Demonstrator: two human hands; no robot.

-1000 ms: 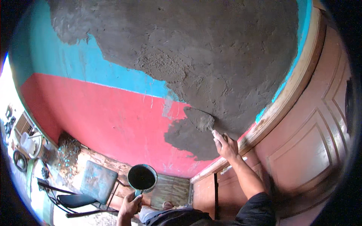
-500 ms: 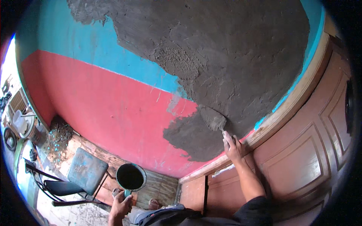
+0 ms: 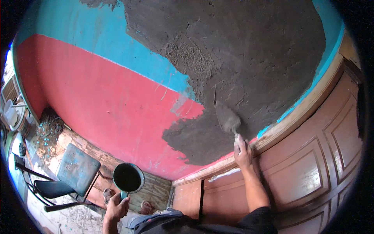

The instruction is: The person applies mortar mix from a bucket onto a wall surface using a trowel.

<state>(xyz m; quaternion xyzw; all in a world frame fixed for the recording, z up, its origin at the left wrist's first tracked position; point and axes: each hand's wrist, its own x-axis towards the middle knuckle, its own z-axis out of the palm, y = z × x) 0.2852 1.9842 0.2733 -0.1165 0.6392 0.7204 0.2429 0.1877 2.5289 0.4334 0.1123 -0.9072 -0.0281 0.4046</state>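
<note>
My right hand point(image 3: 243, 151) is closed round the handle of a trowel point(image 3: 228, 117), whose mortar-coated blade lies against the wall or very near it. Dark grey wet mortar point(image 3: 269, 50) covers much of the wall, rough in one patch and smoother elsewhere. Its ragged lower left edge meets pink paint point(image 3: 101, 101) and a blue band point(image 3: 93, 35). Low on the left, my left hand point(image 3: 117, 206) grips the handle of a round dark pan point(image 3: 127, 178), held out in front of me. The pan's inside is dark, and I cannot make out how much it holds.
A wooden frame point(image 3: 304, 105) and a brown panelled door point(image 3: 300, 175) border the wall on the right. At lower left stands a chair with a dirty seat point(image 3: 79, 167). Beyond it lies a heap of rubble point(image 3: 50, 128), near a white bucket point(image 3: 13, 115). My feet are below the pan.
The trowel has shifted slightly right along the mortar, its blade turned more upright. My view has moved a little, so the chair and pan sit farther left. Both grips are unchanged.
</note>
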